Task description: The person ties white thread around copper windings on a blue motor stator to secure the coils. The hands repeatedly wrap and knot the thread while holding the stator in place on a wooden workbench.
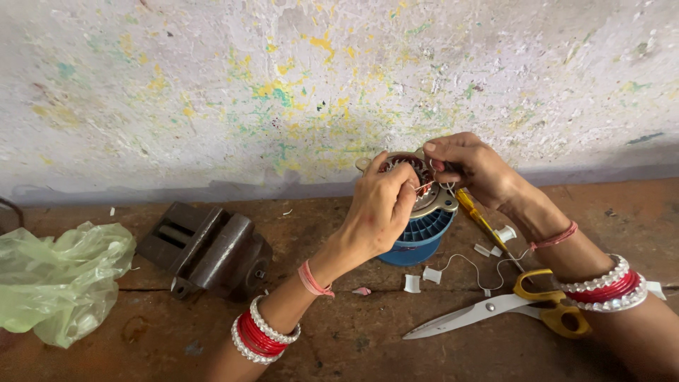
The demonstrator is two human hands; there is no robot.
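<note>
Both hands work on a small motor stator [417, 185], a metal ring with copper windings, sitting on a blue plastic fan hub [422, 239] near the wall at 12 o'clock on the wooden surface [339, 339]. Left hand [378, 212] grip is pinched together on a thin wire at the stator's 9 o'clock side; right hand [475, 168] grip is closed on the rim at 3 o'clock. Stator looks rigid and fairly heavy; the windings seem fine and fragile, so take hold at the metal rim, not the coils. Yellow-handled screwdriver [479, 221] and scissors [506, 308] lie at 4 o'clock, iron vise [206, 247] at 9 o'clock, green plastic bag [56, 279] beyond it.
</note>
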